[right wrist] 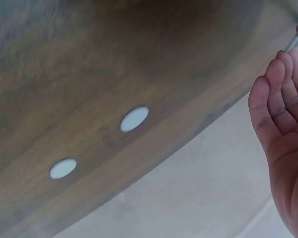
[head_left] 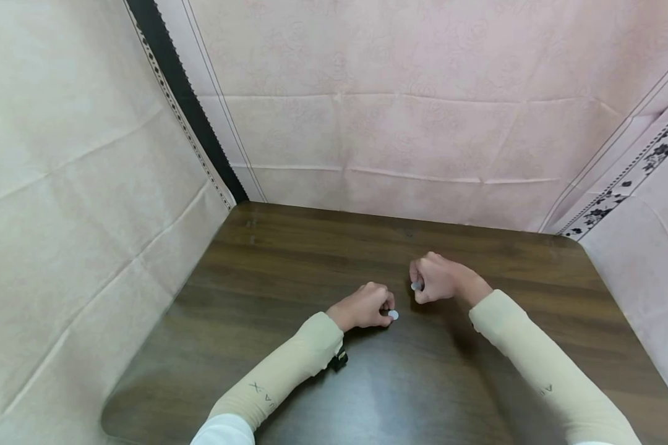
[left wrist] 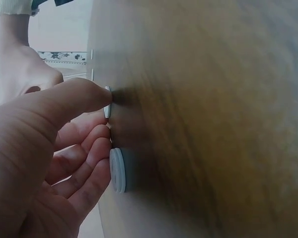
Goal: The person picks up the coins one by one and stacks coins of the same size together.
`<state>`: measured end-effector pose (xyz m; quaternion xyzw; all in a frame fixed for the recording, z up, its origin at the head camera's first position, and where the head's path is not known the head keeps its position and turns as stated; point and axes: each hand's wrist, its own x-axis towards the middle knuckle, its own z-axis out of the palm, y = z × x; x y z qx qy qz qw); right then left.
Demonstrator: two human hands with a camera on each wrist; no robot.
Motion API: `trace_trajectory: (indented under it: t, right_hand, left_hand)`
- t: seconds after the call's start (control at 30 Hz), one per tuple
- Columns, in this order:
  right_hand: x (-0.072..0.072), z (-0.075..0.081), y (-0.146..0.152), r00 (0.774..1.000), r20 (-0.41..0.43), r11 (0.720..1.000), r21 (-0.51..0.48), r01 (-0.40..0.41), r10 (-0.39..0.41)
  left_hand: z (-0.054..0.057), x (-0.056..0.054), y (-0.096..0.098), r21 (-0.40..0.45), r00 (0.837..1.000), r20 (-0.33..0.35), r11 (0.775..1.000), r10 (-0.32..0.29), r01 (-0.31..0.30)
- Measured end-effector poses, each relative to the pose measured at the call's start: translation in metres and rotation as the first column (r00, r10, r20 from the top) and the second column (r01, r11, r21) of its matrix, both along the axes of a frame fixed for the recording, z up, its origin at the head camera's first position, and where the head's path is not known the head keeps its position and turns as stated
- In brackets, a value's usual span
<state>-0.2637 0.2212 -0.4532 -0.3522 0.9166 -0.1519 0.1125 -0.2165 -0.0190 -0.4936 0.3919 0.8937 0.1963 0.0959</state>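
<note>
On the left sleeve (head_left: 282,369), "X" (head_left: 256,387); hands (head_left: 364,307) pinch discs (head_left: 393,315).

Left hand (head_left: 367,305) and right hand (head_left: 436,278) curled

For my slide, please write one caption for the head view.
Left hand pinches one pale disc, right hand another, at a brown table.

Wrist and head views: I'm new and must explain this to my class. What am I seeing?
No machine here: a person works bare-handed at a brown table. The wide picture comes from a camera on the head, the two close ones from the wrists. The left hand pinches a pale disc; the right hand pinches a second pale disc. The right wrist's picture shows two white discs lying on the table. The left wrist's shows a rimmed disc near the left hand, perhaps one of those.
</note>
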Motion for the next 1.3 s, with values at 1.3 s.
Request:
trace_trajectory:
  t: [1.3]
  right_hand:
    - [0.052, -0.037, -0.033, 1.000, 0.017, 0.978, -0.208, 0.007, -0.004]
  left_hand:
    - [-0.003, -0.001, 0.001, 0.012, 1.000, -0.024, 1.000, -0.002, 0.002]
